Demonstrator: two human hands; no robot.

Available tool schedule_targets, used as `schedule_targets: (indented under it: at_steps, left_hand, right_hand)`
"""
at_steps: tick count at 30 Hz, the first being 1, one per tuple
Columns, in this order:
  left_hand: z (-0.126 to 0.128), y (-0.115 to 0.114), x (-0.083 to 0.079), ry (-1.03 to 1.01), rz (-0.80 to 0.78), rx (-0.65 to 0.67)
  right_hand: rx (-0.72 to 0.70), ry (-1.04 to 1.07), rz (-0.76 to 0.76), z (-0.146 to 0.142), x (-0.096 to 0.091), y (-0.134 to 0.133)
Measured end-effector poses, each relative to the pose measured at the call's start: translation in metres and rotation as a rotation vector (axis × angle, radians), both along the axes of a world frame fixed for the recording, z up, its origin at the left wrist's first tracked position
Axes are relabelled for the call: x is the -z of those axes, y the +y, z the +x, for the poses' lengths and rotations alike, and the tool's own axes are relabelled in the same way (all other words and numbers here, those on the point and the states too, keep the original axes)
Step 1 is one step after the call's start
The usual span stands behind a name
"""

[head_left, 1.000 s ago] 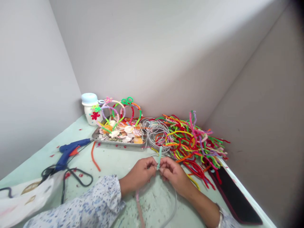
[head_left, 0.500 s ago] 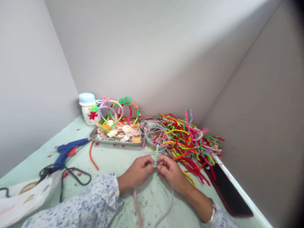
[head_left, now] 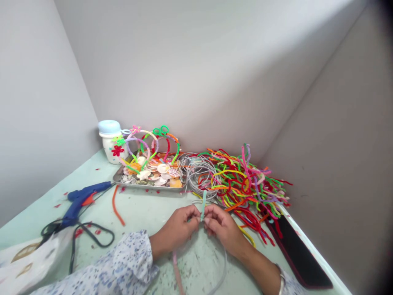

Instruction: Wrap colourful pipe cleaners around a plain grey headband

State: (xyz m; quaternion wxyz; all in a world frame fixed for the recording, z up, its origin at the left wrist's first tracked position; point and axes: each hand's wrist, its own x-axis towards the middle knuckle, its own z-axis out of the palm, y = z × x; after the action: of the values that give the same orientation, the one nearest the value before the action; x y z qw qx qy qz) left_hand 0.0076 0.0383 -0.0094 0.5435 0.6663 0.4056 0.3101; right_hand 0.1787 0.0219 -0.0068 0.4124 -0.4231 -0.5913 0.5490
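Left hand (head_left: pixel 181 223) and right hand (head_left: pixel 223 228), fingertips pinched, grasping the lower end of a short, pale-green fuzzy strip (head_left: pixel 204 200), near-upright between them above the pale-green tabletop (head_left: pixel 144 211). Below the hands, a pink fuzzy strip (head_left: pixel 176 272) and a curved grey wire (head_left: pixel 225 268). Beyond, a silvery wire coil (head_left: pixel 188 174) beside tangled multicoloured pipe cleaners (head_left: pixel 254 184); leftward, a shell-filled rectangular metal tray (head_left: pixel 147 187) and blue glue gun (head_left: pixel 73 207).

Passable: between orange stem (head_left: pixel 116 209) and hands (head_left: pixel 181 223) | blocking ahead: wire coil (head_left: pixel 198 163), tray (head_left: pixel 150 187)
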Motion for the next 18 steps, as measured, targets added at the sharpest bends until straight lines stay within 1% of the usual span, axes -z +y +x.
schedule_targets:
  at_steps: [10, 18]
  left_hand:
    - [0.0001, -0.0013, -0.0035, 0.050, 0.044, 0.002]
    - [0.0004, -0.0030, -0.0100, 0.065, 0.018, 0.016]
  right_hand:
    - [0.036, -0.099, 0.067, -0.0001, 0.0011, -0.0001]
    - [0.072, -0.143, 0.024, 0.0008, -0.0035, -0.0011]
